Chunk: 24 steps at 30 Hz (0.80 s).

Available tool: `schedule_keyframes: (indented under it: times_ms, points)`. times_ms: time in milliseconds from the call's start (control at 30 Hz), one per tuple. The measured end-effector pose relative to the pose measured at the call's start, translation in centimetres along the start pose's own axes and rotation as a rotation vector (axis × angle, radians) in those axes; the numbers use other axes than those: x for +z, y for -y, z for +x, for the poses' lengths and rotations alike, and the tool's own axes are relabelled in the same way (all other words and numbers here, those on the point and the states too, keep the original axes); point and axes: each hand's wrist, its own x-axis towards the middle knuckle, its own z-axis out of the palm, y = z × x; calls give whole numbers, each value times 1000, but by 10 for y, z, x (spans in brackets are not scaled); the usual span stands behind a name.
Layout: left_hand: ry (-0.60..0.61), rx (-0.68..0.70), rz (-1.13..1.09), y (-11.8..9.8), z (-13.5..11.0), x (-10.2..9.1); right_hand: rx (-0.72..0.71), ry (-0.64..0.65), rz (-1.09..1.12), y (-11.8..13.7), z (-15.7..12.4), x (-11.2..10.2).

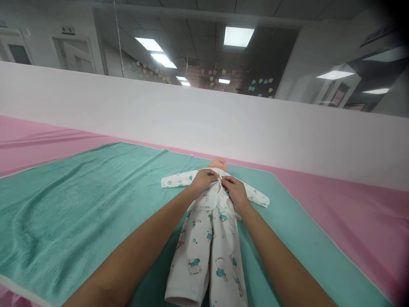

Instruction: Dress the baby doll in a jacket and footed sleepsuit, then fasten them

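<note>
A baby doll (219, 163) lies on its back with its head at the far end, dressed in a white printed jacket (207, 198) and matching trousers (195, 251). Both sleeves spread out to the sides. At the upper chest, my left hand (204, 179) pinches the jacket's front edge from the left. My right hand (234, 189) grips the opposite front edge, its fingertips close to those of the left. The front seam runs down between them. Whatever fastening sits under the fingertips is too small to make out.
Beneath the doll is a teal blanket (79, 204), wrinkled on the left, laid over a pink sheet (345, 204). A low white wall (179, 115) stands behind, topped by a glass window (204, 47) with reflected ceiling lights.
</note>
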Motion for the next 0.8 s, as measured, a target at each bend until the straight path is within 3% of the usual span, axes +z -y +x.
schedule_keyframes:
  times_ms: [133,567,800]
  points:
    - [9,-37,-29,-2,-1,-1,-18,12,-39,1,-1,0]
    - [-22,37,130,4,5,-1,-73,-4,-123,-4,-2,-1]
    - [14,-35,119,-4,2,-5,-263,35,-218,-1,-5,-1]
